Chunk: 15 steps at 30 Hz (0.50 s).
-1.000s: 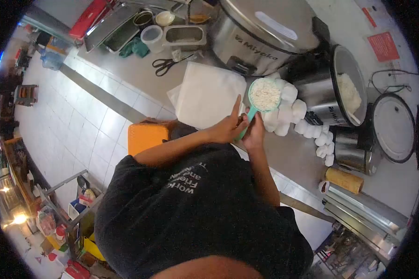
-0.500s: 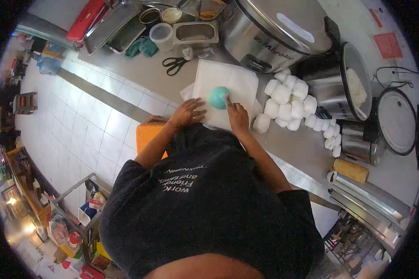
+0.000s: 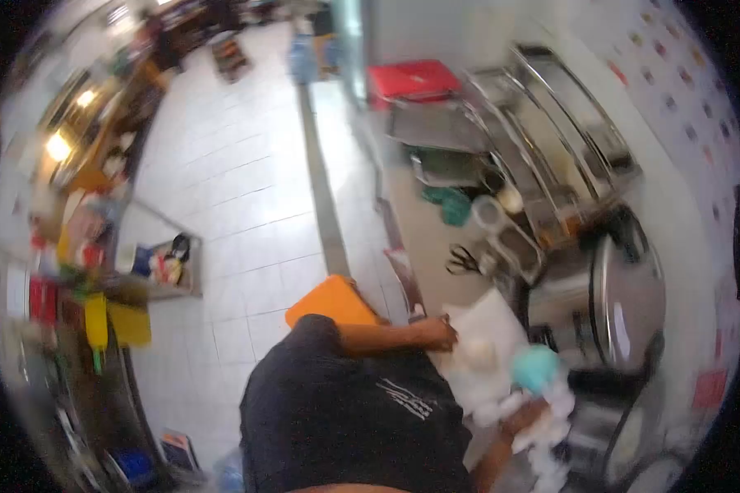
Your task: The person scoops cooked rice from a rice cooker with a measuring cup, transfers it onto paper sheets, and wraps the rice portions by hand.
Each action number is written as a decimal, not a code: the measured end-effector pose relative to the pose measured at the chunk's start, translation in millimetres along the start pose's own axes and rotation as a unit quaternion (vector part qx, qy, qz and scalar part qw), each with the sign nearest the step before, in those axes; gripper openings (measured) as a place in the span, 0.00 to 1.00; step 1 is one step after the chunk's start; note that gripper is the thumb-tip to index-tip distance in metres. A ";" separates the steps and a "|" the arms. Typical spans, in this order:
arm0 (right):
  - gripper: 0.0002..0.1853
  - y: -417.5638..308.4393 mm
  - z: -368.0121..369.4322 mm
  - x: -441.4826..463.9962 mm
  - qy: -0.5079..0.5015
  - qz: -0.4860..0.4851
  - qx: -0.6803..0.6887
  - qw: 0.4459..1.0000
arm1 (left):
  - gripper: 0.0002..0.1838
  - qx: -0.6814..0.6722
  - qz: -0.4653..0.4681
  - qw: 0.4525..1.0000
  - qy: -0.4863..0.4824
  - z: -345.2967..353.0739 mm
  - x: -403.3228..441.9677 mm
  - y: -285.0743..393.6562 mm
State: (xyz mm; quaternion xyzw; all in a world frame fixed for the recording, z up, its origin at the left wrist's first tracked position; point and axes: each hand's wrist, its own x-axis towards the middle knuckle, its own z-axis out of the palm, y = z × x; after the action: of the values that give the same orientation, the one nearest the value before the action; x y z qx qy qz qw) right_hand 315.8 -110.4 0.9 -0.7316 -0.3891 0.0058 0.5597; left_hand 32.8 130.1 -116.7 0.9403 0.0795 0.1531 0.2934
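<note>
That cup (image 3: 536,368) by the right hand (image 3: 523,417) looks smooth plastic; paper (image 3: 495,319) beside the left hand (image 3: 437,334), matt; cooker (image 3: 569,297) beyond, shiny metal.

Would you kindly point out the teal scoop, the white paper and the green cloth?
Teal scoop (image 3: 536,368), head view: its round bowl.
White paper (image 3: 492,315), head view: bare upper part.
Green cloth (image 3: 451,206), head view: its middle.

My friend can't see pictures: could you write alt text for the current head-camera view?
A person's right hand is near a teal scoop, the left hand by white paper bearing a pale mound. White bundles and a silver cooker sit nearby; the view is blurred.
</note>
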 end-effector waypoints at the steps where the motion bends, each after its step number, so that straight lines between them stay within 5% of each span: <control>1: 0.24 -32.8 -40.0 44.2 0.042 -0.078 -0.148 0.985 | 0.13 0.134 0.046 0.989 0.031 -51.8 2.1 36.0; 3: 0.26 -111.6 -121.6 129.0 0.156 -0.228 -0.460 0.844 | 0.12 0.122 -0.027 0.992 -0.028 -78.0 14.7 51.7; 5: 0.29 -177.2 -174.8 178.0 0.285 -0.273 -0.688 0.609 | 0.13 0.133 -0.036 0.990 -0.020 -90.1 16.8 59.9; 8: 0.27 -194.0 -196.1 216.2 0.329 -0.209 -0.447 0.805 | 0.15 0.079 -0.083 0.993 -0.001 -81.5 19.6 53.5; 10: 0.26 -165.3 -132.4 189.9 0.254 -0.200 -0.327 0.888 | 0.15 0.057 -0.106 0.993 0.001 -75.7 24.8 51.6; 13: 0.24 -93.3 -41.1 117.1 0.040 -0.079 -0.159 0.983 | 0.16 0.055 -0.121 0.991 -0.011 -76.2 27.1 47.0; 15: 0.24 -51.7 0.7 53.1 -0.142 0.050 -0.069 0.986 | 0.16 0.054 -0.131 0.989 -0.029 -80.1 28.4 50.8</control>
State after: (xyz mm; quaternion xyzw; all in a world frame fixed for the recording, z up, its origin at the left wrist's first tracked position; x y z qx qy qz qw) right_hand 323.4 -75.5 65.9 -0.7787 -0.4269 0.1112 0.4462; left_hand 35.7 137.7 -18.0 0.9400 0.2020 0.0819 0.2623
